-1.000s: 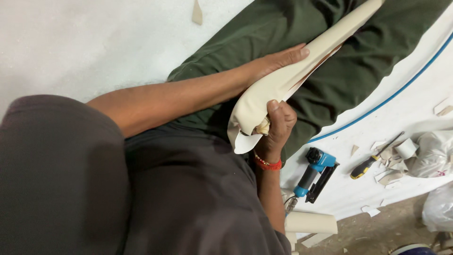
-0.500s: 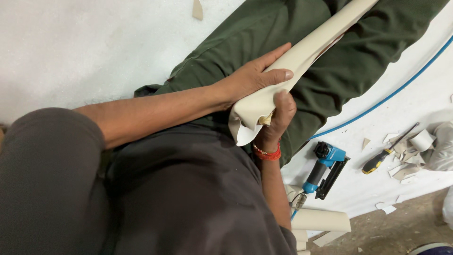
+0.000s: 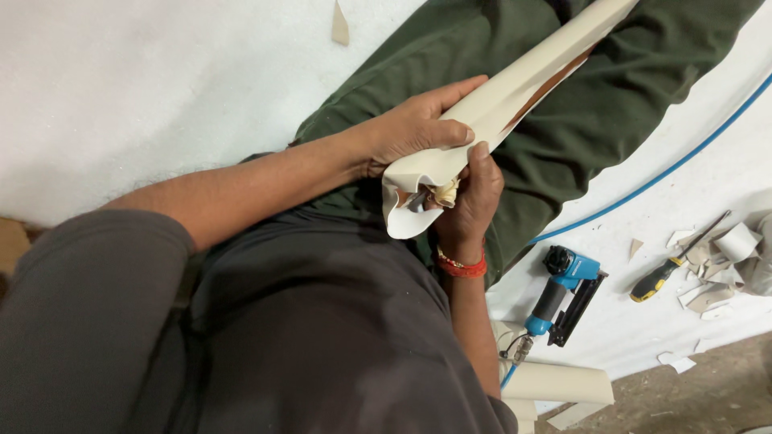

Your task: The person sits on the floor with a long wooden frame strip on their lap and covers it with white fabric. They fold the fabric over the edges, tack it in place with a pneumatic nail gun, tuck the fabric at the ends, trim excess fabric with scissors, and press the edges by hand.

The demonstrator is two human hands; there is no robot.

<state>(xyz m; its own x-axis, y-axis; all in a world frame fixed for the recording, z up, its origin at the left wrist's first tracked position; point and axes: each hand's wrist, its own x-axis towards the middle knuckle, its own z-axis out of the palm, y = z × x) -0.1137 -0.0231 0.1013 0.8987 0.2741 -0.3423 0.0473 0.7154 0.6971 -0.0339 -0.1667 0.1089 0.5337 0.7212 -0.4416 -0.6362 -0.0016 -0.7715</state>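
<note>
Right now both my hands clamp the cream roll's near end: left hand point(image 3: 418, 128) on top, right hand point(image 3: 470, 197) beneath; the cream roll point(image 3: 515, 96) runs away up-right across my lap.

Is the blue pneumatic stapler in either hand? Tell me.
No: the blue pneumatic stapler lies on the white sheet, while both hands grip the cream-covered long piece.

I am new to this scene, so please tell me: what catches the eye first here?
At centre, the left hand and right hand grip a long cream sheet rolled over the green trousers. On the white floor covering at lower right lie a blue nail gun and a screwdriver.
</note>
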